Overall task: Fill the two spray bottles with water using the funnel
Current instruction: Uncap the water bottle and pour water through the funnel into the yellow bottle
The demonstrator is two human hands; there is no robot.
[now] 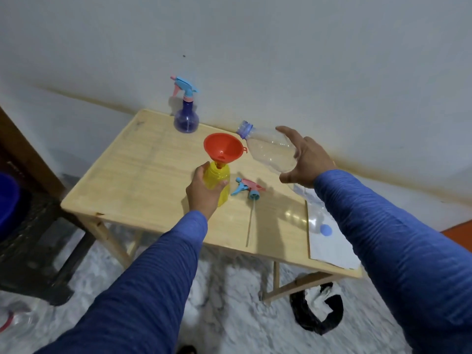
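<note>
Yellow translucent plastic fills the curl of the left hand (204,191): its fingers and thumb wrap the round body of the yellow spray bottle (217,182), which stands upright near the middle of the pale wooden folding table (132,175). An orange plastic funnel (223,146) sits with its spout in the open neck of that bottle, its mouth tipped a little toward the camera. At about three o'clock from the funnel, the right hand (304,160) grasps the body of a clear plastic water bottle (270,149), fingers spread round it, neck with its blue ring pointing to about ten o'clock and hanging just beside the funnel's rim, not yet over it. The bottle looks uncapped; how much water it holds I cannot tell, and no stream shows.

Just beside the yellow bottle, at its four o'clock, lies its pink-and-blue trigger spray head (249,189) with a long dip tube trailing toward six o'clock. A small blue cap (326,229) rests on a white sheet (332,249) at the table's five o'clock corner. At twelve o'clock, by the wall, stands the purple spray bottle (186,118), trigger head screwed on.

Judging from this, the purple bottle may be filled already, though its level is unclear. The yellow one is set up for pouring; pouring, removing the funnel and refitting the head remain.
</note>
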